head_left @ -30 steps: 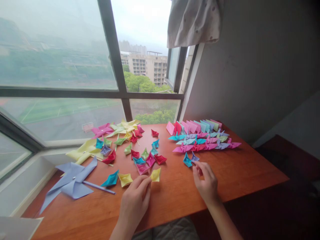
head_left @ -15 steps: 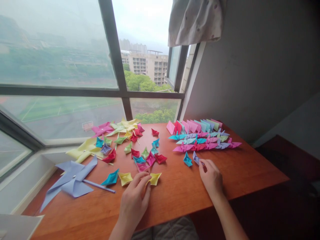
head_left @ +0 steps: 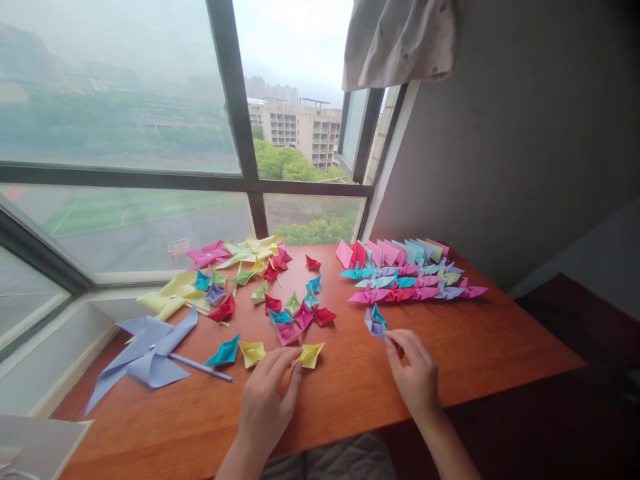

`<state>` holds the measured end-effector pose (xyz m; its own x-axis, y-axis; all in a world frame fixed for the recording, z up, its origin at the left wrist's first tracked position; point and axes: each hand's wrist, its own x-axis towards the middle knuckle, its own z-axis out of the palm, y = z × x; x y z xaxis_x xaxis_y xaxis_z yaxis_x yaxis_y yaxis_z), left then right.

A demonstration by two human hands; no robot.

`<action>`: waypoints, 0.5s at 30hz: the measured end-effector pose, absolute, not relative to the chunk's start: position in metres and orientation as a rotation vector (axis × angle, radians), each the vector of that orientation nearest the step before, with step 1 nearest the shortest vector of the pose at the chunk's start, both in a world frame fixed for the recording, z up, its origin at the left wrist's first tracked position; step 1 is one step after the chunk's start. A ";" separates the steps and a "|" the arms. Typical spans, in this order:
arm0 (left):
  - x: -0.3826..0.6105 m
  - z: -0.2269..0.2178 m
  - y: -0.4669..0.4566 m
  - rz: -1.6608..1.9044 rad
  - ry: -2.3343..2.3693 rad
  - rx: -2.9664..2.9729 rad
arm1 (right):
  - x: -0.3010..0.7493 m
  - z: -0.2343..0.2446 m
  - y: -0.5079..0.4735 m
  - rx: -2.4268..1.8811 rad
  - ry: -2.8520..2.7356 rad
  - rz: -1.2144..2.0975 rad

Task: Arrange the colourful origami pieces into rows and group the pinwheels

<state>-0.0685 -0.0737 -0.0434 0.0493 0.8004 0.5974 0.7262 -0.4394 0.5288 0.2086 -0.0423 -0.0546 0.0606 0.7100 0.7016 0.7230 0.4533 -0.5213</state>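
Right hand point(head_left: 414, 373) pinches a purple boat point(head_left: 373, 325); squeeze softly, saving folds. Left hand point(head_left: 267, 393), by a yellow boat point(head_left: 313, 355): can't tell its grip.

On a reddish-brown table point(head_left: 480, 347), a pale purple boat point(head_left: 374, 325) is seen before a bright blue boat point(head_left: 381, 317). A yellow boat point(head_left: 313, 356) is matched by a second yellow boat point(head_left: 253, 354), and a teal boat point(head_left: 226, 350) is seen to their left. Red, light green and magenta are found among the clustered boats point(head_left: 303, 317). The front pinwheel point(head_left: 160, 363) is coloured plain periwinkle, stick point(head_left: 203, 367) included; a yellow pinwheel point(head_left: 173, 295) and a magenta pinwheel point(head_left: 207, 255) are set behind. The front row of birds point(head_left: 424, 293) is mixed in pink, red and lavender. The pale curtain point(head_left: 400, 50) is patterned with dark dots.
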 end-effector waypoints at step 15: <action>-0.070 -0.030 -0.079 1.415 1.268 2.039 | 0.138 -0.027 -0.059 -0.893 -1.711 0.605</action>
